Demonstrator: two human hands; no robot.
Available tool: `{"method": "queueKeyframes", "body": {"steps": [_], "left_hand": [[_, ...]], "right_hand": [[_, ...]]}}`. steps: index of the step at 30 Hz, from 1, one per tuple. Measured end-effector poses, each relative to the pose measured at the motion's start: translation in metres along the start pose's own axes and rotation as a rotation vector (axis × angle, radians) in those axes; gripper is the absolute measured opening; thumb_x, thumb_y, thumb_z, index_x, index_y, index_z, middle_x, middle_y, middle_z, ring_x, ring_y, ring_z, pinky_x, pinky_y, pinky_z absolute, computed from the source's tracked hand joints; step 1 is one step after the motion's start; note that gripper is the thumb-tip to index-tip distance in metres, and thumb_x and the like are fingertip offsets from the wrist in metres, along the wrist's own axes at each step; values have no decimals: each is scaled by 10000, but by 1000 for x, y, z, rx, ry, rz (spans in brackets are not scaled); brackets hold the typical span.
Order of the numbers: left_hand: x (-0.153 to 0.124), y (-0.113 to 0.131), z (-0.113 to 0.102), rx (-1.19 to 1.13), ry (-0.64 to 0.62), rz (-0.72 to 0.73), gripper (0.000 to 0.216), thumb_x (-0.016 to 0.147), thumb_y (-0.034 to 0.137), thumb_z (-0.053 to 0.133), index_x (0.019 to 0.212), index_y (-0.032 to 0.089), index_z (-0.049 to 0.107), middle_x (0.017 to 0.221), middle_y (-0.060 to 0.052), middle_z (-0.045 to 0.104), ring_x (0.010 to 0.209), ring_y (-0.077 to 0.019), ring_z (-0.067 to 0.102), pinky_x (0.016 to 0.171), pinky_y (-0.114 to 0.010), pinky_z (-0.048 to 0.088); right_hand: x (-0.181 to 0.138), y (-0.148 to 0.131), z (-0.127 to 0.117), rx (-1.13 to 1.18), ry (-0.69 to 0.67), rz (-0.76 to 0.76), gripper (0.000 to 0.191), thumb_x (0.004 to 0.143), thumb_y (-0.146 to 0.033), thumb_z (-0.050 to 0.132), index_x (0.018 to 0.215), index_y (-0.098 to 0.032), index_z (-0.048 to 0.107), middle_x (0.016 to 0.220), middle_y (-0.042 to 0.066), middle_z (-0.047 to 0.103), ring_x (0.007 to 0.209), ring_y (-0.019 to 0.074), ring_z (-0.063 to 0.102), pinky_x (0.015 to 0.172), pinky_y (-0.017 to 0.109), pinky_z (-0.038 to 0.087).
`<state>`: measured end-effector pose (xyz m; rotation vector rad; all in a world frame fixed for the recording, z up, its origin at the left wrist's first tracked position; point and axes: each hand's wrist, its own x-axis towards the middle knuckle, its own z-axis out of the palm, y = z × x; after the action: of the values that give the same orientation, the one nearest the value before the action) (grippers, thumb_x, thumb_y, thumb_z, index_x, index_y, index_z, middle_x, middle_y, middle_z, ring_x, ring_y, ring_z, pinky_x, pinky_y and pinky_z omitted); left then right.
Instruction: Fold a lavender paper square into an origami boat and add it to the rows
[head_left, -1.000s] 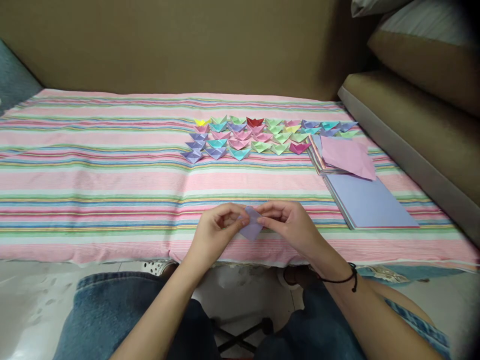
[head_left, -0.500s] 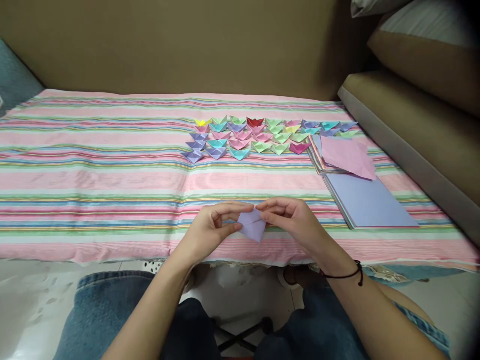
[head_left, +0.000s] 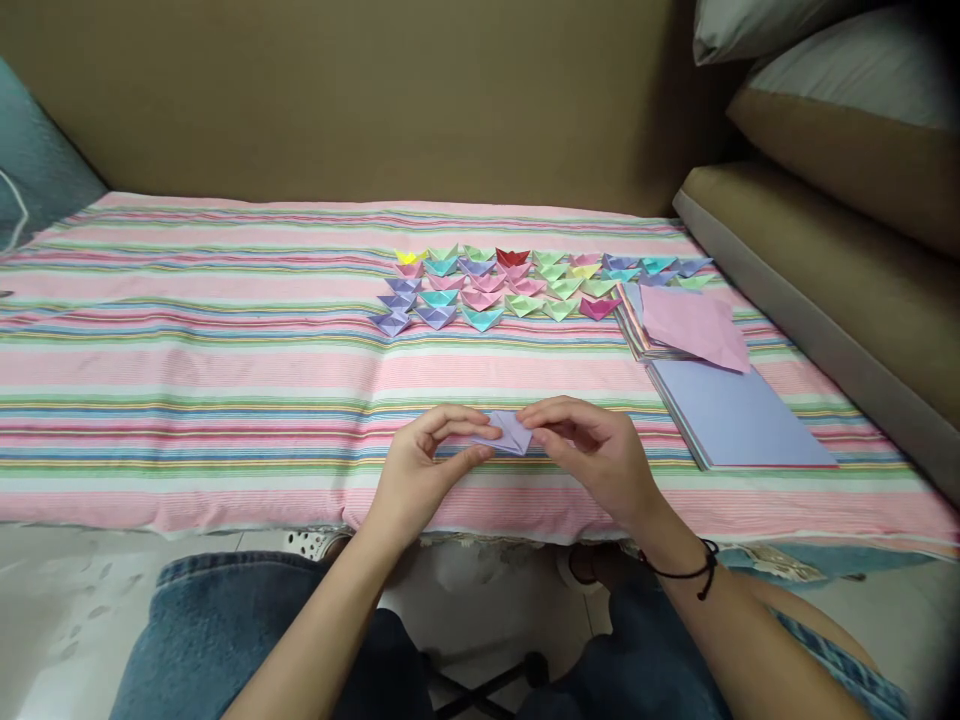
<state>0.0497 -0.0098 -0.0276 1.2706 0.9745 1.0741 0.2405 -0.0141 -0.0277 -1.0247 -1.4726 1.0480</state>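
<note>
A small piece of folded lilac paper (head_left: 511, 434) lies between my two hands, low over the striped cloth (head_left: 247, 370). My left hand (head_left: 435, 455) pinches its left end between thumb and fingers. On the right end, the fingertips of my right hand (head_left: 589, 445) close on the paper's edge. Part of the paper is hidden under the fingers. Beyond my hands, several folded paper boats (head_left: 484, 300) in purple, pink, green, blue, yellow and red stand in rows on the cloth.
To the right lie a stack of lilac paper sheets (head_left: 742, 415) and a smaller pile topped by a pink sheet (head_left: 697, 325). Brown cushions (head_left: 832, 250) line the right side. A brown backrest (head_left: 360, 100) rises behind the cloth.
The lilac paper has gone from a diamond with its point down to a flatter, lower shape. My fingers have shifted along its edges. The view has tilted slightly.
</note>
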Motion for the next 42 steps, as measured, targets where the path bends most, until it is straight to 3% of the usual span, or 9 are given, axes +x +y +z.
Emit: {"method": "queueKeyframes", "body": {"steps": [4,7,13,18,21,25,31,36,42], "left_hand": [[-1,-1,4,-92,-43,-40,226,716,201,712,915,154,614,858,-58,709,849,-182,662,780,-303,525],[-3,-6,10,-21,47,21,251,722,172,694,956,163,603,866,-38,659,772,-137,644,729,-256,521],[-5,-10,17,22,141,3,629,651,161,729,1183,266,410,1108,-23,539,682,-77,602,620,-217,500],[-5,-12,18,-93,120,-114,552,657,230,740,1130,224,454,797,22,628,666,-111,602,589,-205,466],[-5,-15,18,-175,228,-172,499,626,260,769,1042,217,496,709,47,625,545,-89,561,502,-186,417],[-6,-15,18,-231,222,-205,456,615,257,775,980,204,506,650,57,628,542,-89,564,525,-189,419],[-4,-16,16,-84,6,-230,391,661,280,729,968,194,503,650,31,634,577,-123,587,533,-219,410],[-1,-20,7,212,50,-173,242,709,259,682,911,203,561,622,13,647,613,-171,605,594,-273,430],[-9,-19,4,898,-2,243,156,789,131,585,906,218,639,845,-43,644,830,-222,553,711,-344,439]], "right_hand": [[-1,1,2,25,11,29,63,739,-231,699,785,-199,669,913,68,666,893,214,644,731,334,565],[-1,3,7,85,27,107,225,696,-220,735,887,-215,617,971,54,649,816,180,649,693,308,566],[-1,9,14,212,92,268,325,617,-274,792,870,-224,594,908,38,656,724,156,638,592,265,551],[-3,11,21,159,87,197,147,663,-315,751,731,-206,680,878,45,684,812,194,658,722,327,564],[-5,13,27,186,46,235,183,671,-314,743,828,-223,719,887,38,719,839,206,670,779,364,560],[-4,16,27,209,56,325,259,645,-300,756,885,-210,717,889,43,733,840,210,675,775,362,552],[3,15,15,192,62,392,294,646,-308,749,890,-198,629,710,26,709,654,181,660,595,301,524],[7,23,16,-1,-66,347,255,675,-252,714,898,-197,601,701,29,703,676,191,670,628,310,517],[8,28,25,-216,-90,200,136,728,-163,635,854,-212,624,761,36,701,727,193,671,654,315,518]]}}
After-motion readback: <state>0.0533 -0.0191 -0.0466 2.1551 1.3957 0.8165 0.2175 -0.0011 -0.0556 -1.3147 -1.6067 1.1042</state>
